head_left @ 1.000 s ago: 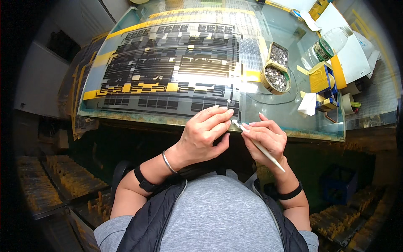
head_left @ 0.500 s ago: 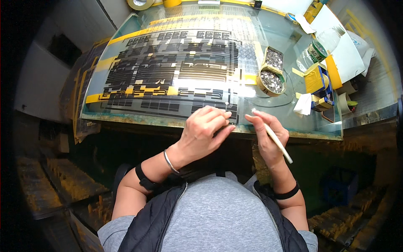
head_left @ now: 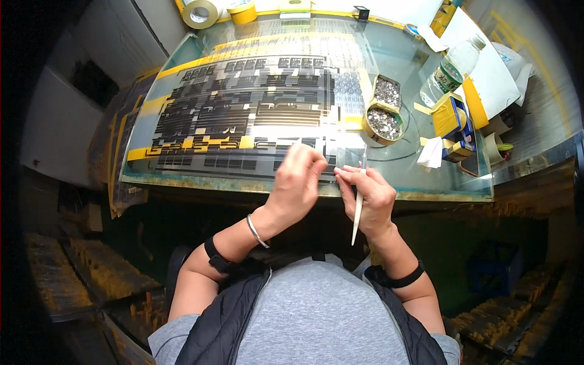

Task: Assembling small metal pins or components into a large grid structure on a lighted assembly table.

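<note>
My right hand (head_left: 372, 198) is closed around a slim white pen-shaped tool (head_left: 357, 219). Its thin tip points away from me and its butt end hangs toward my body. The thumb and index fingertips press together over the table's near edge; anything between them is too small to see. Just left of it, my left hand (head_left: 296, 182) is raised over the near side of a patterned film sheet (head_left: 213, 115). Its fingers are curled in a pinch and slightly blurred, so what they hold, if anything, cannot be made out. The film, with black shapes and yellow strips, lies on the glass table (head_left: 243, 184).
Two tubs, one rectangular (head_left: 387, 91) and one round (head_left: 383, 125), hold small dark and pale bits. Right of them stand a clear bottle (head_left: 451, 70), a blue-and-yellow box (head_left: 450, 115) and crumpled white tissue (head_left: 431, 152). Tape rolls (head_left: 199, 13) line the far edge.
My right hand has moved left, and the white tool has swung from slanting to nearly upright. My left hand has lifted slightly away from me, its fingers drawn in. The view has shifted slightly.
</note>
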Demonstrator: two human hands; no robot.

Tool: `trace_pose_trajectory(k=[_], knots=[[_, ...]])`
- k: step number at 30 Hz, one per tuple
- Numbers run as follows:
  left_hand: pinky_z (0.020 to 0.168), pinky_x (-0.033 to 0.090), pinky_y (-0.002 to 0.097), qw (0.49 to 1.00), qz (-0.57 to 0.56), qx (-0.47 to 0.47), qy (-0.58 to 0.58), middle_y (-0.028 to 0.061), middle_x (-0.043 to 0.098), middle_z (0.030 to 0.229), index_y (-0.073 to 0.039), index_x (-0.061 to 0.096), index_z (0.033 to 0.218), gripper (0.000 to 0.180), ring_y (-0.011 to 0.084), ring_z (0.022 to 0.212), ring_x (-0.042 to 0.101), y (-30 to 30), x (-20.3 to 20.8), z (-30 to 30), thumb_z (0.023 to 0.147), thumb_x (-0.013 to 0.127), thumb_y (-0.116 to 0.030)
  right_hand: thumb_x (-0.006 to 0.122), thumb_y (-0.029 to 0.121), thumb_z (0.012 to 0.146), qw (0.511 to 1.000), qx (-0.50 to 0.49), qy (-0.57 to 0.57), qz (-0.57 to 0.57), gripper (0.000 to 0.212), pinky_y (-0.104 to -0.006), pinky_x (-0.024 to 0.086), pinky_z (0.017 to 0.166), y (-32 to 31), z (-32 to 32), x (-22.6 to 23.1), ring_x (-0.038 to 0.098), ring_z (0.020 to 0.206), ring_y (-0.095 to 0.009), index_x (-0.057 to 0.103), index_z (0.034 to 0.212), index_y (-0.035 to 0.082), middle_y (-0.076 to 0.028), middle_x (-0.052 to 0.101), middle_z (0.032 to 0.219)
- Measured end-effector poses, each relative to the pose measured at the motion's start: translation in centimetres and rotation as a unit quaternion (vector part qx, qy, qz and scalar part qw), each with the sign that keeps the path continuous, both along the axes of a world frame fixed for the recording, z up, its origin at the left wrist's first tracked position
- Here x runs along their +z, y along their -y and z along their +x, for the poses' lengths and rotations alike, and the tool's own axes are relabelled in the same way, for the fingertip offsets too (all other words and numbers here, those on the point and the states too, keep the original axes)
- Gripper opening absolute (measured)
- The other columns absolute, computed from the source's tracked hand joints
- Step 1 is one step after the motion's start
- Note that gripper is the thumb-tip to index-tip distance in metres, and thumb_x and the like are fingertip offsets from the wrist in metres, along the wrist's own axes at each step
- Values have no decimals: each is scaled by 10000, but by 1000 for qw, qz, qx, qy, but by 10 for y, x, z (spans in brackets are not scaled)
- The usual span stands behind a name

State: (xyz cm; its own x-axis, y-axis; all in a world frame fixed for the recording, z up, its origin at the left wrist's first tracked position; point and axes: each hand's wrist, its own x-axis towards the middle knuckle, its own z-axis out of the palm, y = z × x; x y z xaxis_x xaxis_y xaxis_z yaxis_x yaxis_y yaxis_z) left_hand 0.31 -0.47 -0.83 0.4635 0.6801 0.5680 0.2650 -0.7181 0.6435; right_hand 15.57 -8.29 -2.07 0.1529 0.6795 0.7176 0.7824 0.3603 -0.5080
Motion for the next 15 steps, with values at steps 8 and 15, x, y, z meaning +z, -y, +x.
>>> trace_pose_trajectory(k=[8,15], knots=[[615,490,226,841,-434,-175,271,33,641,910,-18,609,1112,198,83,722,609,12,32,-8,949,656,-118,766,9,809,935,138,-325,-30,234,-297,513,867,10,-5,37,688,933,-171,672,1022,36,-110,729,992],[610,490,222,810,-459,-209,299,46,650,915,-22,545,1166,270,89,717,612,23,33,-7,958,648,-161,780,13,808,942,155,-295,-25,260,-274,506,824,10,-9,50,680,870,-115,624,1014,43,-77,728,917]])
